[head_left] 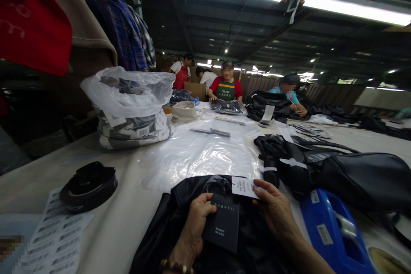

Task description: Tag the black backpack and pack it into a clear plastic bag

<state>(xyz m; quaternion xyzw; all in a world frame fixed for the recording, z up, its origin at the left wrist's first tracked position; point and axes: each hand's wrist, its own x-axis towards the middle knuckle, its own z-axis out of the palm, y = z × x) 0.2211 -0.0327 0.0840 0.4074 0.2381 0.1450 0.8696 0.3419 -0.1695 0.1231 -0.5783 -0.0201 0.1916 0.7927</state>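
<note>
Your L hand (196, 219) has the blk tag (221, 229) pinched at its upper L corner, thumb on top; your R hand (276, 206) grips the R end of the white tag (245, 187), thumb & fingers closed on it; both tags sit over the blk bag (160, 233), which lies on the table (123, 212) right in front of you; tag cord/link not clear, can't tell if the two are joined.

Risks (my judgement): pulling hands apart could strain a cord, if one links them; hard thumb pressure could crease the blk tag; slick clear plastic sheets (205, 154), right up by the bag's far edge, could slide or ruck if the bag's pushed fwd; R forearm runs just beside the blue dispenser-like tool (321, 218), so a wide elbow swing could knock it.

Room: best to L, bare strip betw. bag & blk ring-shaped roll (88, 188); barcode sheet (61, 233) bounds it further out; R side tight, blue tool plus 2nd blk bag (362, 175) crowd it; table's near edge not visible, so clearance there unknown.
</note>
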